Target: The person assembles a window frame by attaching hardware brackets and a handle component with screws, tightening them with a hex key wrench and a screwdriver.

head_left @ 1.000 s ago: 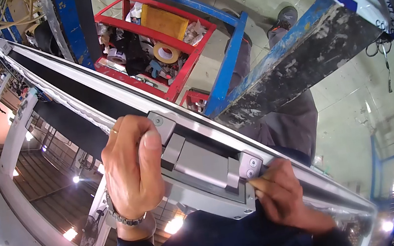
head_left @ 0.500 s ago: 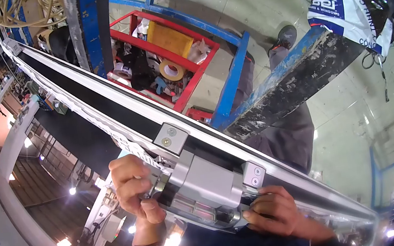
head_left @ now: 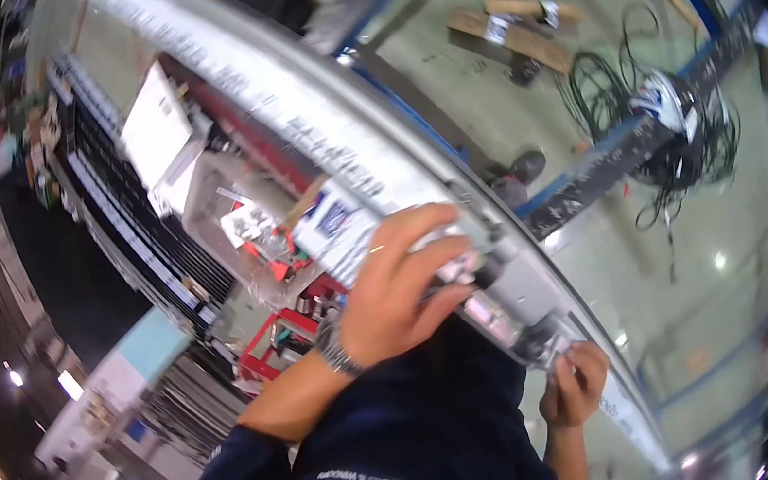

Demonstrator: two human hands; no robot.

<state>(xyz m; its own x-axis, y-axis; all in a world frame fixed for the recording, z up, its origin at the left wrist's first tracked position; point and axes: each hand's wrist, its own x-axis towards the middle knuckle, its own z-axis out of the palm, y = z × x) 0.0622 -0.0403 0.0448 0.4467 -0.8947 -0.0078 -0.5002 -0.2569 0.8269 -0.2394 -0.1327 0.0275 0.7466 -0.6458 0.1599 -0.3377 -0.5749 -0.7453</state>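
A grey metal fitting [head_left: 498, 317] with a shiny inner part lies along a long pale metal profile [head_left: 284, 121]; motion blur hides its details. My left hand [head_left: 405, 281] has its fingers curled over the upper end of the fitting, with a metal watch [head_left: 332, 347] on the wrist. At the lower end, the thumb and fingers of my right hand [head_left: 576, 380] pinch a small shiny end piece [head_left: 548, 345]. The profile carries printed protective film and runs diagonally from upper left to lower right.
Beyond the profile stands a blue and black metal frame [head_left: 608, 154] with coiled black cables [head_left: 599, 92] nearby. Wooden pieces [head_left: 512, 35] lie on the floor. To the left are a bin with red items [head_left: 249, 220], a white board [head_left: 157, 125] and a red rack [head_left: 267, 350].
My view has swung and tilted, so the fitting sits farther right. My left hand now reaches over the fitting's upper end from above. My right hand remains at its lower end.
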